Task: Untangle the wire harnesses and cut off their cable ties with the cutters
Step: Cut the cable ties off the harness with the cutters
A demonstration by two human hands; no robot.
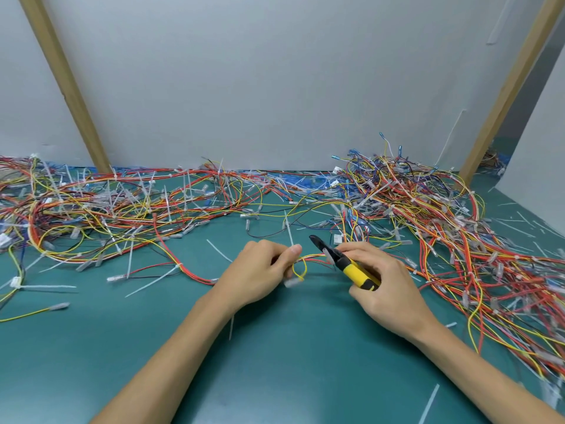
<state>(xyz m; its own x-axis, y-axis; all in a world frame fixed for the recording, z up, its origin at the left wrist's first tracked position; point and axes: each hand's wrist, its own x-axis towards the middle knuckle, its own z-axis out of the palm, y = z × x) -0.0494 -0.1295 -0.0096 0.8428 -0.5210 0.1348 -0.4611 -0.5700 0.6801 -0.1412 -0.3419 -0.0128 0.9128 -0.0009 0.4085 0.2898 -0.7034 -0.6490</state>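
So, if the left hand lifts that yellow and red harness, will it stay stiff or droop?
Probably droops: the harness curls in a loop at the left hand. Likely light: thin wires. It may snag on the tangled pile.

Bright, even light; soft shadows; edges bowed, perhaps slightly blurred.

Tangled red-and-yellow harnesses [443,228], bristling with white ties [289,229], sprawl across the counter's [275,362] far side; yellow-handled cutters [345,264] angle their black tip beside a looped wire [305,266].
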